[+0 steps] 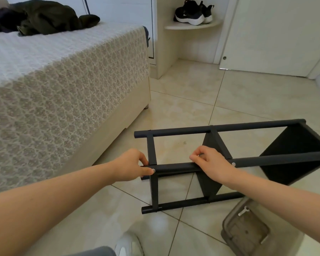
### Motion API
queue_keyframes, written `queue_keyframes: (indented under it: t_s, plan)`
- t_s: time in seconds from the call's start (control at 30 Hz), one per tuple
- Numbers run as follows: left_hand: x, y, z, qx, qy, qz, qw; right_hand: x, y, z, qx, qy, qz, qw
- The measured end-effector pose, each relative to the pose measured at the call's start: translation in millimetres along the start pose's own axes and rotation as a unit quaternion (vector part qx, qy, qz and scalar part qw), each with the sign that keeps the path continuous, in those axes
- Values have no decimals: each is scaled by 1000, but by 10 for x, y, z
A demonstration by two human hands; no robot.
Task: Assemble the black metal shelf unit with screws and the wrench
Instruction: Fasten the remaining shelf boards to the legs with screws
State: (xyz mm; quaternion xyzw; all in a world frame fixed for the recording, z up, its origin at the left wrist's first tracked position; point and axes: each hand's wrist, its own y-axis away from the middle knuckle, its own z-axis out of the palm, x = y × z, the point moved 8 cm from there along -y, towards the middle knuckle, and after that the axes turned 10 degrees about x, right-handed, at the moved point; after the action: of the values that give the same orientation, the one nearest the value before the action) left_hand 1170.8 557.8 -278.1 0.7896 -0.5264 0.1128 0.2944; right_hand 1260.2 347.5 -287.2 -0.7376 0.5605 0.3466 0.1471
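The black metal shelf unit (218,128) lies on its side on the tiled floor, its round tubes running left to right and dark panels between them. My left hand (131,164) pinches a silver screw (153,170) at the left end of the near upper tube (175,167). My right hand (210,161) grips that same tube further right, fingers curled over its top. Another silver screw (233,164) shows in the tube just right of that hand. A small silver wrench (243,211) lies in a grey tray (227,223) on the floor at the lower right.
A bed (59,89) with a patterned cover stands close on the left, dark clothes (44,17) on top. A corner shelf holds black sneakers (193,12) at the back. A white door (277,34) is behind the unit. My shoe (129,244) is at the bottom edge.
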Motion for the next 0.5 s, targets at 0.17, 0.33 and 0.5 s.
queue_keyframes:
  t_s: [0.17,0.33,0.5]
  plan:
    - [47,-52,-34,6,-25,33,999,-25,-91,8,46,4,15,999]
    - [51,-35,-6,17,-65,60,996,-175,-235,132,16,-19,-8,1000]
    - [58,-41,-40,83,-43,116,989,-409,-318,355,-80,-55,-58,994]
